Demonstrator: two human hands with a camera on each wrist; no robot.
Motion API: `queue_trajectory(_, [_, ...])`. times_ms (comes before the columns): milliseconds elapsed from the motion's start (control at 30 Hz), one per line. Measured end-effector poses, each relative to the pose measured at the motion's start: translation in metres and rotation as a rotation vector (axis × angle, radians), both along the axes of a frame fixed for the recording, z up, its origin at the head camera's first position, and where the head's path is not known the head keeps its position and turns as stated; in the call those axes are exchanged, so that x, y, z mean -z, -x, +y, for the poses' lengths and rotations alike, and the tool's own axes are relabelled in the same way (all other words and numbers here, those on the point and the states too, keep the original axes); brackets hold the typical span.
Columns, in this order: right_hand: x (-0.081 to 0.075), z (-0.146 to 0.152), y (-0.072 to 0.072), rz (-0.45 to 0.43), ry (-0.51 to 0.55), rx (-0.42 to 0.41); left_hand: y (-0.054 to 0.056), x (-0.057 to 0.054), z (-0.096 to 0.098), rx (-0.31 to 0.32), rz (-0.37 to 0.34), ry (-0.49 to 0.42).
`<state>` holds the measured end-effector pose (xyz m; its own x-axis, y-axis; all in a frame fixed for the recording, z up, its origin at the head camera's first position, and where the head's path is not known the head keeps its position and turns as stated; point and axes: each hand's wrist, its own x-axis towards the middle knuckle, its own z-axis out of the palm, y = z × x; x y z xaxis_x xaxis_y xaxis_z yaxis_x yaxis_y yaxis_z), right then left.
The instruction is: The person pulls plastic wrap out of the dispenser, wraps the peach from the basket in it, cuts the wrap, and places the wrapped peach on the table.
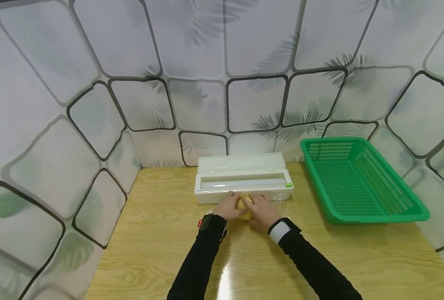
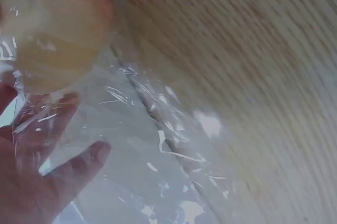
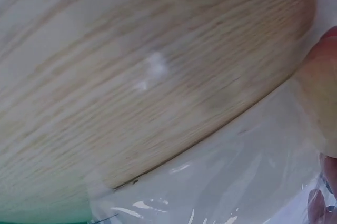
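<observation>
A round yellow fruit with a red blush [image 1: 245,207] sits between the two hands, over the wooden table. Clear cling film [image 2: 142,129] covers it and stretches to the white dispenser box [image 1: 244,195] just behind. My left hand [image 1: 227,206] holds the fruit from the left, its fingers curled at the side. From the right, my right hand [image 1: 263,211] grips it, fingers at its far side. Part of the fruit is hidden by the hands. In the right wrist view only the fruit's edge [image 3: 318,98] and some fingertips [image 3: 316,205] show.
The dispenser's lid [image 1: 240,162] stands raised, with a film roll [image 1: 242,183] inside and a small green piece [image 1: 289,185] at its right end. A green plastic basket [image 1: 379,219] stands on the right. Patterned cloth [image 1: 192,46] hangs behind the wooden table [image 1: 158,233].
</observation>
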<state>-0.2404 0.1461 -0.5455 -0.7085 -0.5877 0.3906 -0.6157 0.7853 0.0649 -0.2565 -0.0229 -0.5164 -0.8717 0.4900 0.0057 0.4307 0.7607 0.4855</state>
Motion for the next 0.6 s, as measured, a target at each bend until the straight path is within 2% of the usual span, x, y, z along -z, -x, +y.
queue_trajectory(167, [0.000, -0.001, 0.003, -0.033, 0.004, 0.022, -0.004, 0.010, -0.001, -0.032, 0.133, 0.123])
queue_trajectory(333, [-0.007, -0.002, 0.003, -0.112, 0.033, 0.032, -0.006, 0.018, 0.003, -0.074, 0.274, 0.222])
queue_trajectory(467, [-0.014, -0.004, 0.002, -0.193, 0.050, 0.044, -0.010, 0.019, 0.006, -0.110, 0.301, 0.227])
queue_trajectory(600, [-0.017, -0.003, 0.003, -0.240, 0.037, 0.065, -0.013, 0.016, 0.009, -0.134, 0.290, 0.209])
